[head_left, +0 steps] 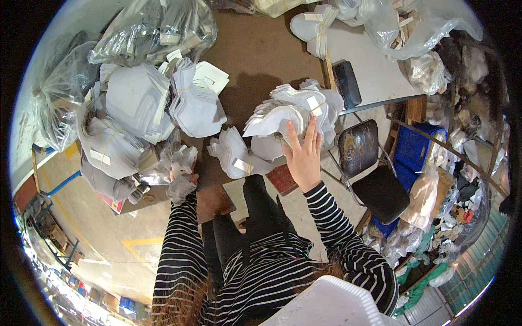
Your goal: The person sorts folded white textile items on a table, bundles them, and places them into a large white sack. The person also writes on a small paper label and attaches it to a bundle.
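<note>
My right hand point(304, 158) lies with fingers spread on the near edge of a bundle of pale grey, curved cut-out pieces point(285, 117). A thin band and a white label point(314, 103) show on that bundle. At the table's near edge, my left hand point(176, 175) is closed on a crumpled clear plastic bag point(182, 189), which hides most of its fingers. Between the hands sits a smaller banded bundle of cut pieces point(234, 155) with a white label. Left of it stands a taller banded stack point(193, 103), fanned at its edges.
More grey stacks point(133, 100) crowd the table's left side, beside large clear bags point(155, 30). A white-topped table point(367, 68) bears a black pad point(347, 84) and another bundle point(315, 30). A black chair point(375, 174) stands right, near blue crates point(416, 149) and heaped scraps.
</note>
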Available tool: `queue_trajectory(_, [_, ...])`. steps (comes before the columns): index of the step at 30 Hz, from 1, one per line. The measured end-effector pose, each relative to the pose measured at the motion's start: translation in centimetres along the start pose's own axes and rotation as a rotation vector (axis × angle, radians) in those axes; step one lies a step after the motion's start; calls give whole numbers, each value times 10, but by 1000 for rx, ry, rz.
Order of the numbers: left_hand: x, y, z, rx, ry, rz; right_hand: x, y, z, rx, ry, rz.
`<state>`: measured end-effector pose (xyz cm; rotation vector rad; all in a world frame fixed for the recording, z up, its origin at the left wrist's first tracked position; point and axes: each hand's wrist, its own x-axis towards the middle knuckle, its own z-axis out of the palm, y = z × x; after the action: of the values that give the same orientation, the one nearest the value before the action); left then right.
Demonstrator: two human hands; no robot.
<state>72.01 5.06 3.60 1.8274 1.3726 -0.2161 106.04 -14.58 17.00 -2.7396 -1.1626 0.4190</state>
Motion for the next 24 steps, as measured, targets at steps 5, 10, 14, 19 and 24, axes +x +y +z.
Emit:
queue_trajectory(5, [8, -69, 31, 668, 530, 716, 44, -1, -48, 53, 22, -62])
queue_trajectory(10, [8, -58, 25, 552, 195, 554, 193, 72, -45, 597, 241, 141])
queue_trajectory(14, [3, -31, 16, 554, -86, 241, 301, 117, 39, -23, 431, 405])
queue_trajectory(19, [1, -31, 16, 511, -143, 316, 303, 99, 20, 125, 228, 319])
queue_trajectory(24, [6, -77, 44, -717, 82, 31, 237, 75, -31, 797, 33, 79])
